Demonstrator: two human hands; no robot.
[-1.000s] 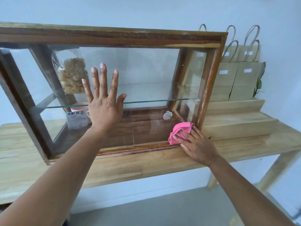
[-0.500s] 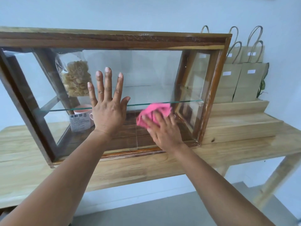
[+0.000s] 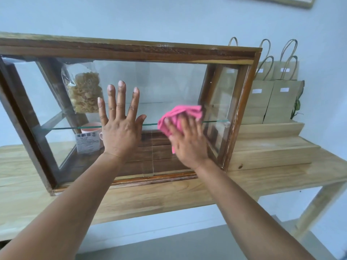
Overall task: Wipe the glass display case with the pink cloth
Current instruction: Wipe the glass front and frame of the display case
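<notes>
A wood-framed glass display case [image 3: 131, 51] stands on a wooden table. My left hand [image 3: 120, 126] lies flat on the front glass near its middle, fingers spread and straight. My right hand [image 3: 187, 139] presses the crumpled pink cloth [image 3: 182, 114] against the right part of the front glass, about level with the inner glass shelf. The cloth bunches above and left of my fingers, which are blurred.
Inside the case are a clear bag of pale snacks [image 3: 86, 94], a pink cup [image 3: 92, 128] and a labelled card [image 3: 87, 145]. Several brown paper bags [image 3: 277, 98] stand on wooden steps to the right. The light wooden table [image 3: 169, 196] runs below.
My right hand has carried the cloth from the lower right corner of the glass leftward, then up and to the right. My left hand has stayed flat on the glass.
</notes>
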